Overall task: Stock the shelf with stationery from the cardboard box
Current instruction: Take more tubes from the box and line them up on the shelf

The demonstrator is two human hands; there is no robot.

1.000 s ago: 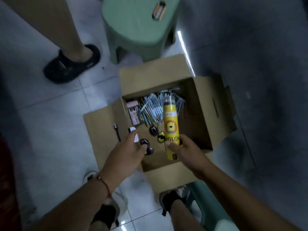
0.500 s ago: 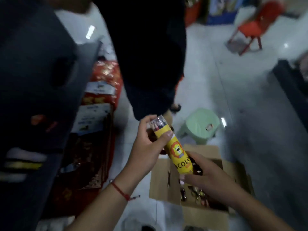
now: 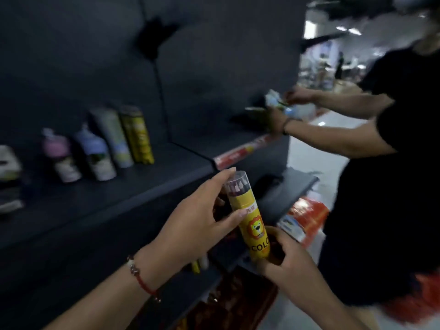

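Observation:
A yellow tube of coloured pencils with a lion picture and a clear cap stands nearly upright in front of the dark shelf. My left hand grips its upper half, index finger over the cap and thumb across the label. My right hand holds its bottom end. On the shelf board stand several tubes, among them a yellow one, a pale one, a lilac one and a pink one. The cardboard box is out of view.
Another person in a black shirt stands close on the right, both hands on goods at the shelf's far end. A red price strip runs along the shelf edge. Red packages lie on lower shelves.
My view has swung up from the box on the floor to the shelf. The yellow tube has come out of the box and now stands held in both my hands at shelf height.

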